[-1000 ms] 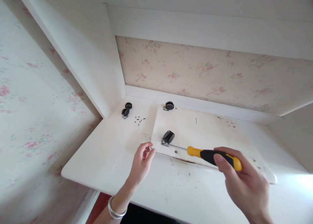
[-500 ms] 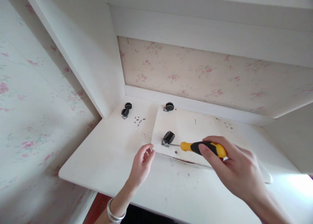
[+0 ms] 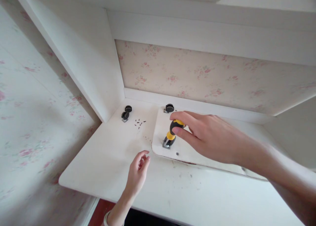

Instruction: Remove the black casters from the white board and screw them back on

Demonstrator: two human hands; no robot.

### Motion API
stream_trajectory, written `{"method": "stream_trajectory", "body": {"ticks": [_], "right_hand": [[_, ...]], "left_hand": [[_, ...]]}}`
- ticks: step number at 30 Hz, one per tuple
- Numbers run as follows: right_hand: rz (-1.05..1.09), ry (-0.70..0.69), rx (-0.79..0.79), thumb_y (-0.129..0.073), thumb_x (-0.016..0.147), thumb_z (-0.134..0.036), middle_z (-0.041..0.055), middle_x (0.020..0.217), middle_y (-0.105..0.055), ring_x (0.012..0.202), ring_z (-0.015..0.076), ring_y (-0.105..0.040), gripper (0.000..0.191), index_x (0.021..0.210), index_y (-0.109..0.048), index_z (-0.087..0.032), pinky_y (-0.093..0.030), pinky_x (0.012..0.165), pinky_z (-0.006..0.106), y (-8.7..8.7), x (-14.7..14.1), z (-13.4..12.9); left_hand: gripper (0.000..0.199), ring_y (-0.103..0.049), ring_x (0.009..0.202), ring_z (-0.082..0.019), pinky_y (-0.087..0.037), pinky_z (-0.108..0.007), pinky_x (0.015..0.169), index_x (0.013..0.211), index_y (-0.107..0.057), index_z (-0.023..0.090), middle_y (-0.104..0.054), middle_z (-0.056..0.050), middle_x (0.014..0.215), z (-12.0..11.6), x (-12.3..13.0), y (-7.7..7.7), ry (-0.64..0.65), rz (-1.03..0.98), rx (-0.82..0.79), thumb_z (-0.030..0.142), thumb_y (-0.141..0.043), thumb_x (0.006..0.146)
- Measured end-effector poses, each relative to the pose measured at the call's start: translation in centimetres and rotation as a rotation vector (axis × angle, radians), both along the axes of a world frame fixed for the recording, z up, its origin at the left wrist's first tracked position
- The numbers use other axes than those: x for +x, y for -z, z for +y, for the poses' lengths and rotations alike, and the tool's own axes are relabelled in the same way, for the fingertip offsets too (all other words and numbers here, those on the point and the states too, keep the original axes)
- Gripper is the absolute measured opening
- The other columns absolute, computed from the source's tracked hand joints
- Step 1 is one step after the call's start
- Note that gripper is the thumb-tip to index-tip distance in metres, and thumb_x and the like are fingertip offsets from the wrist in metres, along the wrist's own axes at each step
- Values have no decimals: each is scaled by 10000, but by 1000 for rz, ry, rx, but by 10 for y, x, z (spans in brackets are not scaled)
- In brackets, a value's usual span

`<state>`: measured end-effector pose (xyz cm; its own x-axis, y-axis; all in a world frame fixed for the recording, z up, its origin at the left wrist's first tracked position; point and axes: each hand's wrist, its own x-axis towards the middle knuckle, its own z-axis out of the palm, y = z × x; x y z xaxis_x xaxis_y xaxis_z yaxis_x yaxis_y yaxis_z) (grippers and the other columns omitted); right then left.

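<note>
My right hand (image 3: 204, 133) is wrapped round the yellow and black handle of a screwdriver (image 3: 176, 125). The tool stands steeply over a black caster (image 3: 170, 141) and its metal plate (image 3: 166, 146), near the corner of a white board (image 3: 195, 160). Its tip is hard to make out against the plate. My left hand (image 3: 138, 170) is just left of the board's corner, fingers loosely curled, thumb and forefinger a little apart, nothing visible between them. Another caster (image 3: 169, 108) sits at the board's far edge.
Two loose casters (image 3: 126, 112) lie on the white desk (image 3: 106, 163) at the back left, beside several small dark screws (image 3: 139, 123). A screw hole (image 3: 177, 154) shows in the board. A white side panel (image 3: 71, 54) and an overhead shelf (image 3: 172, 8) enclose the desk.
My right hand has swung the screwdriver from nearly flat at the right to steeply upright above the caster. My left hand has drawn back from the board's corner, slightly left and nearer me.
</note>
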<state>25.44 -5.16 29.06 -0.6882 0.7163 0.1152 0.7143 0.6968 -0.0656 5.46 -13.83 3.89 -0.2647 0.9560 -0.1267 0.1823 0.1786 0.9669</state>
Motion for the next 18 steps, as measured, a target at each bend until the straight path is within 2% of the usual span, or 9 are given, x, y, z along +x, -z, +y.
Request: {"method": "stream_trajectory", "body": {"ticks": [3,5,7,10,13,16,18], "right_hand": [[-101,-54,6,-374,983,-394,7,856,-702,560,154,-597,275,1143,-551,-257,-355,535,284,-12,-7,9],[-181,-36,89,-377,965,-491,7,637,-640,476,165,-555,347,952,-601,-226,-334,506,294,-16,-14,15],[-262,-15,189,-362,941,-584,17,529,-577,456,191,-554,458,825,-603,-212,-332,492,304,-17,-20,21],[-318,-92,238,-368,961,-520,35,659,-659,496,211,-595,392,958,-610,-212,-352,484,311,-18,-28,26],[-358,-173,183,-401,968,-395,17,783,-695,496,180,-598,278,1101,-582,-232,-364,466,296,-23,-34,25],[-477,-147,151,-411,962,-379,10,681,-660,521,176,-615,297,963,-640,-189,-397,488,295,-34,-41,22],[-551,-141,212,-366,982,-404,26,641,-646,595,197,-651,419,802,-654,-158,-433,537,320,-41,-46,20]], "left_hand": [[437,-620,760,-180,-463,-248,604,1093,-625,193,-680,-74,962,-9,-6,10,-33,9,-40,551,-546,856],[434,-621,740,-180,-459,-246,576,1092,-622,194,-680,-73,948,-13,-8,15,-46,15,-51,549,-547,856],[424,-610,706,-174,-465,-251,581,1090,-621,191,-676,-65,909,-15,-9,19,-49,33,-42,541,-544,862],[419,-582,647,-166,-473,-263,594,1081,-626,186,-664,-49,836,-14,-7,24,-31,71,-19,536,-530,871],[424,-581,630,-175,-478,-276,592,1067,-639,179,-670,-63,829,-12,-6,28,-20,105,-4,537,-526,870],[403,-611,683,-190,-494,-288,633,1065,-642,179,-685,-85,875,-12,-5,30,-5,123,10,518,-527,878],[391,-622,703,-196,-499,-294,652,1056,-643,183,-688,-86,873,-12,-5,29,3,130,12,513,-528,881]]}}
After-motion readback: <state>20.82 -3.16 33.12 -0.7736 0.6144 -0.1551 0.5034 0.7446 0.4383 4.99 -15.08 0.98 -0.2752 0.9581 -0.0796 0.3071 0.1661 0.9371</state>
